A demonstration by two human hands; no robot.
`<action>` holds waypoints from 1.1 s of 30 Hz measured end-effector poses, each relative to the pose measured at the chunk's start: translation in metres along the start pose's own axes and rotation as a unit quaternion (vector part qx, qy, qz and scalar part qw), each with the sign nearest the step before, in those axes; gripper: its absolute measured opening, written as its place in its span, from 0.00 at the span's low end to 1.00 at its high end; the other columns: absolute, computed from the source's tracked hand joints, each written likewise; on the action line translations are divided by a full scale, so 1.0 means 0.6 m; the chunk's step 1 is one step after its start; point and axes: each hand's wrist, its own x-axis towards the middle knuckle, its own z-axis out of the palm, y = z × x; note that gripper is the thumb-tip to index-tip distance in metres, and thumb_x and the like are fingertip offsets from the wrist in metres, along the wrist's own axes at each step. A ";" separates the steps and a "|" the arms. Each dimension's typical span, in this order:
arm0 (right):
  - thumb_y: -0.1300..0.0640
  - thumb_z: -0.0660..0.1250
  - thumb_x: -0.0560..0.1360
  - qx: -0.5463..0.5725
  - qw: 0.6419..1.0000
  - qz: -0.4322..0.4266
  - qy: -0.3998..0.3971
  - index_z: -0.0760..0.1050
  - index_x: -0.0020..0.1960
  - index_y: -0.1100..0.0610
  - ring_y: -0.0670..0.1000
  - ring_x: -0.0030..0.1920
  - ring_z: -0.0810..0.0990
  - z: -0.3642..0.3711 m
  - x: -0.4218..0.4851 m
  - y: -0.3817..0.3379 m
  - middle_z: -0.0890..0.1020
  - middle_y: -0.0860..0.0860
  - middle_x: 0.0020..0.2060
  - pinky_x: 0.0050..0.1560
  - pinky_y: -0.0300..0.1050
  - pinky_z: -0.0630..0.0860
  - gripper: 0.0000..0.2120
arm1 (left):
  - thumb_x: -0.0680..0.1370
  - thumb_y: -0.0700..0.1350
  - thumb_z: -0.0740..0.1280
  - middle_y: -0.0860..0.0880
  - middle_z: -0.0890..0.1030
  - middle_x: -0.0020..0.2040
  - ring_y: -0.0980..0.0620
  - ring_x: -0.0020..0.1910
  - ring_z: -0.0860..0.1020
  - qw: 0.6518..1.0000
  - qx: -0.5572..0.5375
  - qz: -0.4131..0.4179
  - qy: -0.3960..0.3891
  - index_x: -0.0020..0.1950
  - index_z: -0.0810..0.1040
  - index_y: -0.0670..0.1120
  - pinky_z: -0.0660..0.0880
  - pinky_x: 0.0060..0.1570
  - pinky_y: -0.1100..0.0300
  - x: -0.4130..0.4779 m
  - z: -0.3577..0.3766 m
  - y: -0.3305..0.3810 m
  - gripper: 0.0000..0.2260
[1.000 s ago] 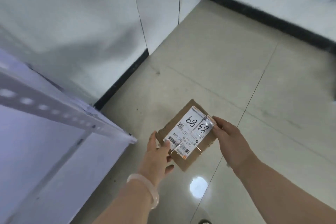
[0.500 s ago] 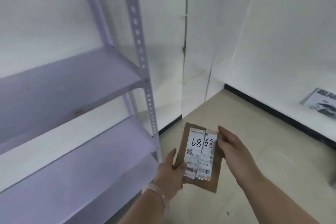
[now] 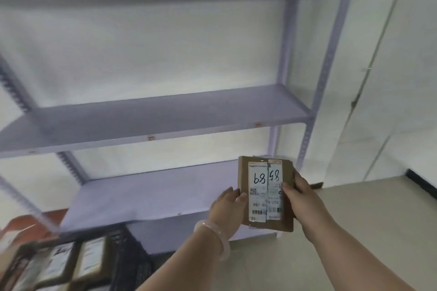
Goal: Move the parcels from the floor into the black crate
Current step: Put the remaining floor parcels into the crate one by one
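Parcel (image 3: 266,192) held in air between both hands; long axis upright, label face toward camera, handwritten digits at top end, barcodes at bottom; flat brown cardboard, white label split by vertical seam; left hand (image 3: 228,210) pinches left edge, thumb in front, fingers behind; right hand (image 3: 305,198) grips right edge, thumb on label; shelf unit (image 3: 165,116) beyond fingertips; black crate (image 3: 132,264) low left of left fingers; open floor (image 3: 354,231) right of right fingers.

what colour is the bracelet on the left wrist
Pale pinkish white; the bracelet shows in the head view.
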 end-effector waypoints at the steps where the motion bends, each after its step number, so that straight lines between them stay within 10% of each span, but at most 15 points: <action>1: 0.51 0.60 0.79 -0.002 1.000 0.000 -0.022 0.68 0.66 0.32 0.48 0.56 0.79 0.029 -0.008 -0.009 0.80 0.41 0.57 0.61 0.54 0.74 0.19 | 0.81 0.48 0.54 0.45 0.80 0.60 0.46 0.57 0.80 1.000 -0.029 -0.009 0.009 0.64 0.74 0.45 0.76 0.59 0.49 -0.015 -0.030 -0.001 0.16; 7: 0.49 0.59 0.80 -0.065 0.994 -0.022 -0.080 0.62 0.71 0.42 0.46 0.49 0.77 0.206 -0.061 -0.044 0.77 0.42 0.53 0.52 0.49 0.71 0.21 | 0.80 0.51 0.56 0.48 0.81 0.58 0.46 0.55 0.81 0.992 -0.108 -0.014 0.064 0.67 0.67 0.61 0.78 0.57 0.48 -0.098 -0.187 -0.052 0.16; 20: 0.52 0.61 0.79 -0.121 0.976 0.038 -0.179 0.66 0.67 0.46 0.53 0.56 0.76 0.697 -0.270 0.011 0.76 0.46 0.55 0.62 0.56 0.71 0.17 | 0.78 0.52 0.60 0.49 0.78 0.60 0.45 0.57 0.78 0.968 -0.200 -0.100 0.111 0.71 0.63 0.55 0.75 0.60 0.45 -0.277 -0.595 -0.354 0.21; 24: 0.50 0.61 0.79 -0.144 0.969 0.079 -0.183 0.66 0.67 0.45 0.54 0.55 0.77 0.798 -0.313 0.054 0.77 0.46 0.53 0.61 0.60 0.72 0.17 | 0.79 0.49 0.60 0.52 0.79 0.56 0.52 0.51 0.80 0.962 -0.221 -0.133 0.093 0.59 0.65 0.63 0.80 0.45 0.60 -0.306 -0.671 -0.437 0.12; 28: 0.53 0.62 0.78 -0.144 0.969 0.124 -0.160 0.67 0.66 0.45 0.55 0.54 0.78 0.834 -0.329 0.104 0.78 0.48 0.54 0.59 0.59 0.73 0.16 | 0.79 0.51 0.59 0.54 0.77 0.55 0.53 0.51 0.80 0.957 -0.221 -0.177 0.068 0.76 0.48 0.58 0.80 0.49 0.59 -0.310 -0.694 -0.487 0.29; 33: 0.56 0.64 0.78 -0.147 0.968 0.157 -0.126 0.68 0.61 0.43 0.46 0.44 0.79 0.861 -0.318 0.168 0.79 0.43 0.46 0.39 0.43 0.72 0.15 | 0.79 0.51 0.60 0.48 0.74 0.66 0.48 0.58 0.78 0.956 -0.206 -0.204 0.031 0.77 0.50 0.59 0.76 0.59 0.51 -0.279 -0.699 -0.545 0.29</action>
